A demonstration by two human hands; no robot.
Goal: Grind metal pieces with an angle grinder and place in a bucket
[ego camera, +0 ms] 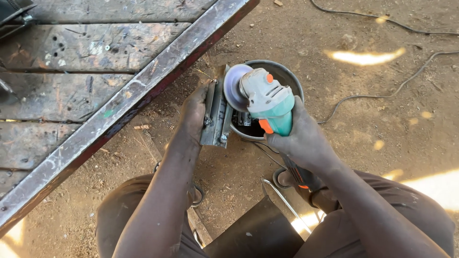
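My left hand (193, 112) grips a grey metal bracket piece (217, 114) with bolts, holding it upright on edge against the rim of a round metal bowl (291, 79). In my right hand (301, 141) is a teal and grey angle grinder (267, 100) with orange buttons. Its grey disc (233, 86) faces the top of the metal piece, close to or touching it. Small metal parts lie inside the bowl, mostly hidden by the grinder.
A long steel beam (129, 98) runs diagonally at the left, edging a worn wooden plank platform (71, 62). Black cables (392, 91) cross the dirt ground at the right. My knees and sandalled feet are at the bottom, with a thin metal bar (284, 200) between them.
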